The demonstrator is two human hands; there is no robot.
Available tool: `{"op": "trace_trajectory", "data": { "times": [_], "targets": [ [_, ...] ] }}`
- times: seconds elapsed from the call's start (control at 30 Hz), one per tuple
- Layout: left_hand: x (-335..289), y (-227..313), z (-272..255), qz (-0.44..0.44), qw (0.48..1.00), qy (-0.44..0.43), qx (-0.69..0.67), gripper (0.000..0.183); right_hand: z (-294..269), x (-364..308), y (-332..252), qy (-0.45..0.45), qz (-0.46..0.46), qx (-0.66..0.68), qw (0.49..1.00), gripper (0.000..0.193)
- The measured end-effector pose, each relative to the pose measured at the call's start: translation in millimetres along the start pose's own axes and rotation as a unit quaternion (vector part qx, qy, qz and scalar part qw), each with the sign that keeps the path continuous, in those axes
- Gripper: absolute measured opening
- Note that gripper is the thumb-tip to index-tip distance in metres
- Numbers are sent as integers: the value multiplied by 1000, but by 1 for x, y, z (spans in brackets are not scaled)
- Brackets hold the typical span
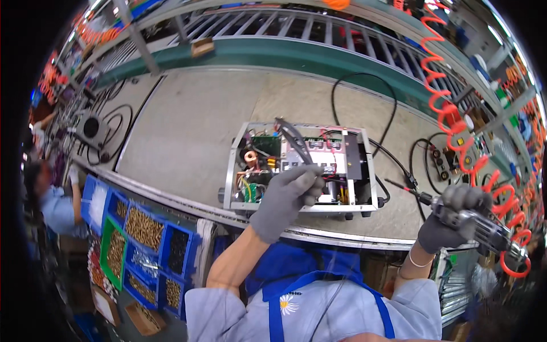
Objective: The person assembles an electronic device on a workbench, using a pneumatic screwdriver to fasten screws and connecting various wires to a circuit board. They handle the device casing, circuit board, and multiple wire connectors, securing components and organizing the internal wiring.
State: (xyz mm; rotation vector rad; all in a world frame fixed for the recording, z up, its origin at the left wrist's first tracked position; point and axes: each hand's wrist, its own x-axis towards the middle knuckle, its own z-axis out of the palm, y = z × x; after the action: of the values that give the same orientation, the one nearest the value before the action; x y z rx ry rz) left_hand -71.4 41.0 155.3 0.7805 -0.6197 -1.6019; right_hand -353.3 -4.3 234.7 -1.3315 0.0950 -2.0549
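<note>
The open grey metal chassis (302, 168), a box-shaped electrical unit with its cover off, lies near the front edge of the pale grey tabletop (188, 125), directly ahead of the person, so its inside faces up toward the head camera. Inside show a green circuit board (265, 145), a copper-wound coil (249, 155), a black block (353, 157) at the right and bundles of coloured wire at the lower left.

The left hand (288, 196), in a grey knit glove, is closed around a looped black cable (293, 139) and holds it up over the middle of the chassis, apparently to keep it clear of the parts beneath. The right hand (453, 219), gloved alike, is wrapped tightly around a metal pneumatic screwdriver (473, 225), held to the right of the chassis and apart from it, its slim bit pointing left toward the box; it looks held ready rather than at work. An orange coiled air hose (456, 119) runs from the tool's rear up to the right, hung overhead, probably so that it stays off the work.

At the left, below the tabletop's edge, blue and green plastic bins of small brass-coloured screws (142, 228) stand within reach. A black power cord (364, 91) loops behind the chassis, and a green roller conveyor (285, 34) runs along the far side.
</note>
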Motion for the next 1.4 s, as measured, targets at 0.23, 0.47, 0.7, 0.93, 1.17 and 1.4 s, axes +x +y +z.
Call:
{"op": "trace_trajectory", "data": {
  "times": [0.23, 0.47, 0.7, 0.93, 1.17, 1.4],
  "targets": [
    [9, 13, -12, 4, 994, 24, -111, 29, 88, 11, 48, -182, 68, 186, 963, 54],
    [4, 25, -32, -1, 991, -25, -130, 32, 114, -5, 79, -193, 119, 149, 963, 53],
    [10, 27, -44, -46, 984, -25, -173, 28, 122, -4, 92, -219, 132, 151, 955, 53],
    [17, 40, -53, -73, 982, -51, -168, 27, 131, 6, 101, -211, 130, 166, 954, 53],
    [21, 20, -57, -111, 969, -73, -207, 36, 119, -5, 108, -170, 150, 205, 952, 54],
    [34, 37, -26, -70, 963, -43, -255, 26, 105, 14, 106, -172, 98, 207, 958, 54]
  ]
}}
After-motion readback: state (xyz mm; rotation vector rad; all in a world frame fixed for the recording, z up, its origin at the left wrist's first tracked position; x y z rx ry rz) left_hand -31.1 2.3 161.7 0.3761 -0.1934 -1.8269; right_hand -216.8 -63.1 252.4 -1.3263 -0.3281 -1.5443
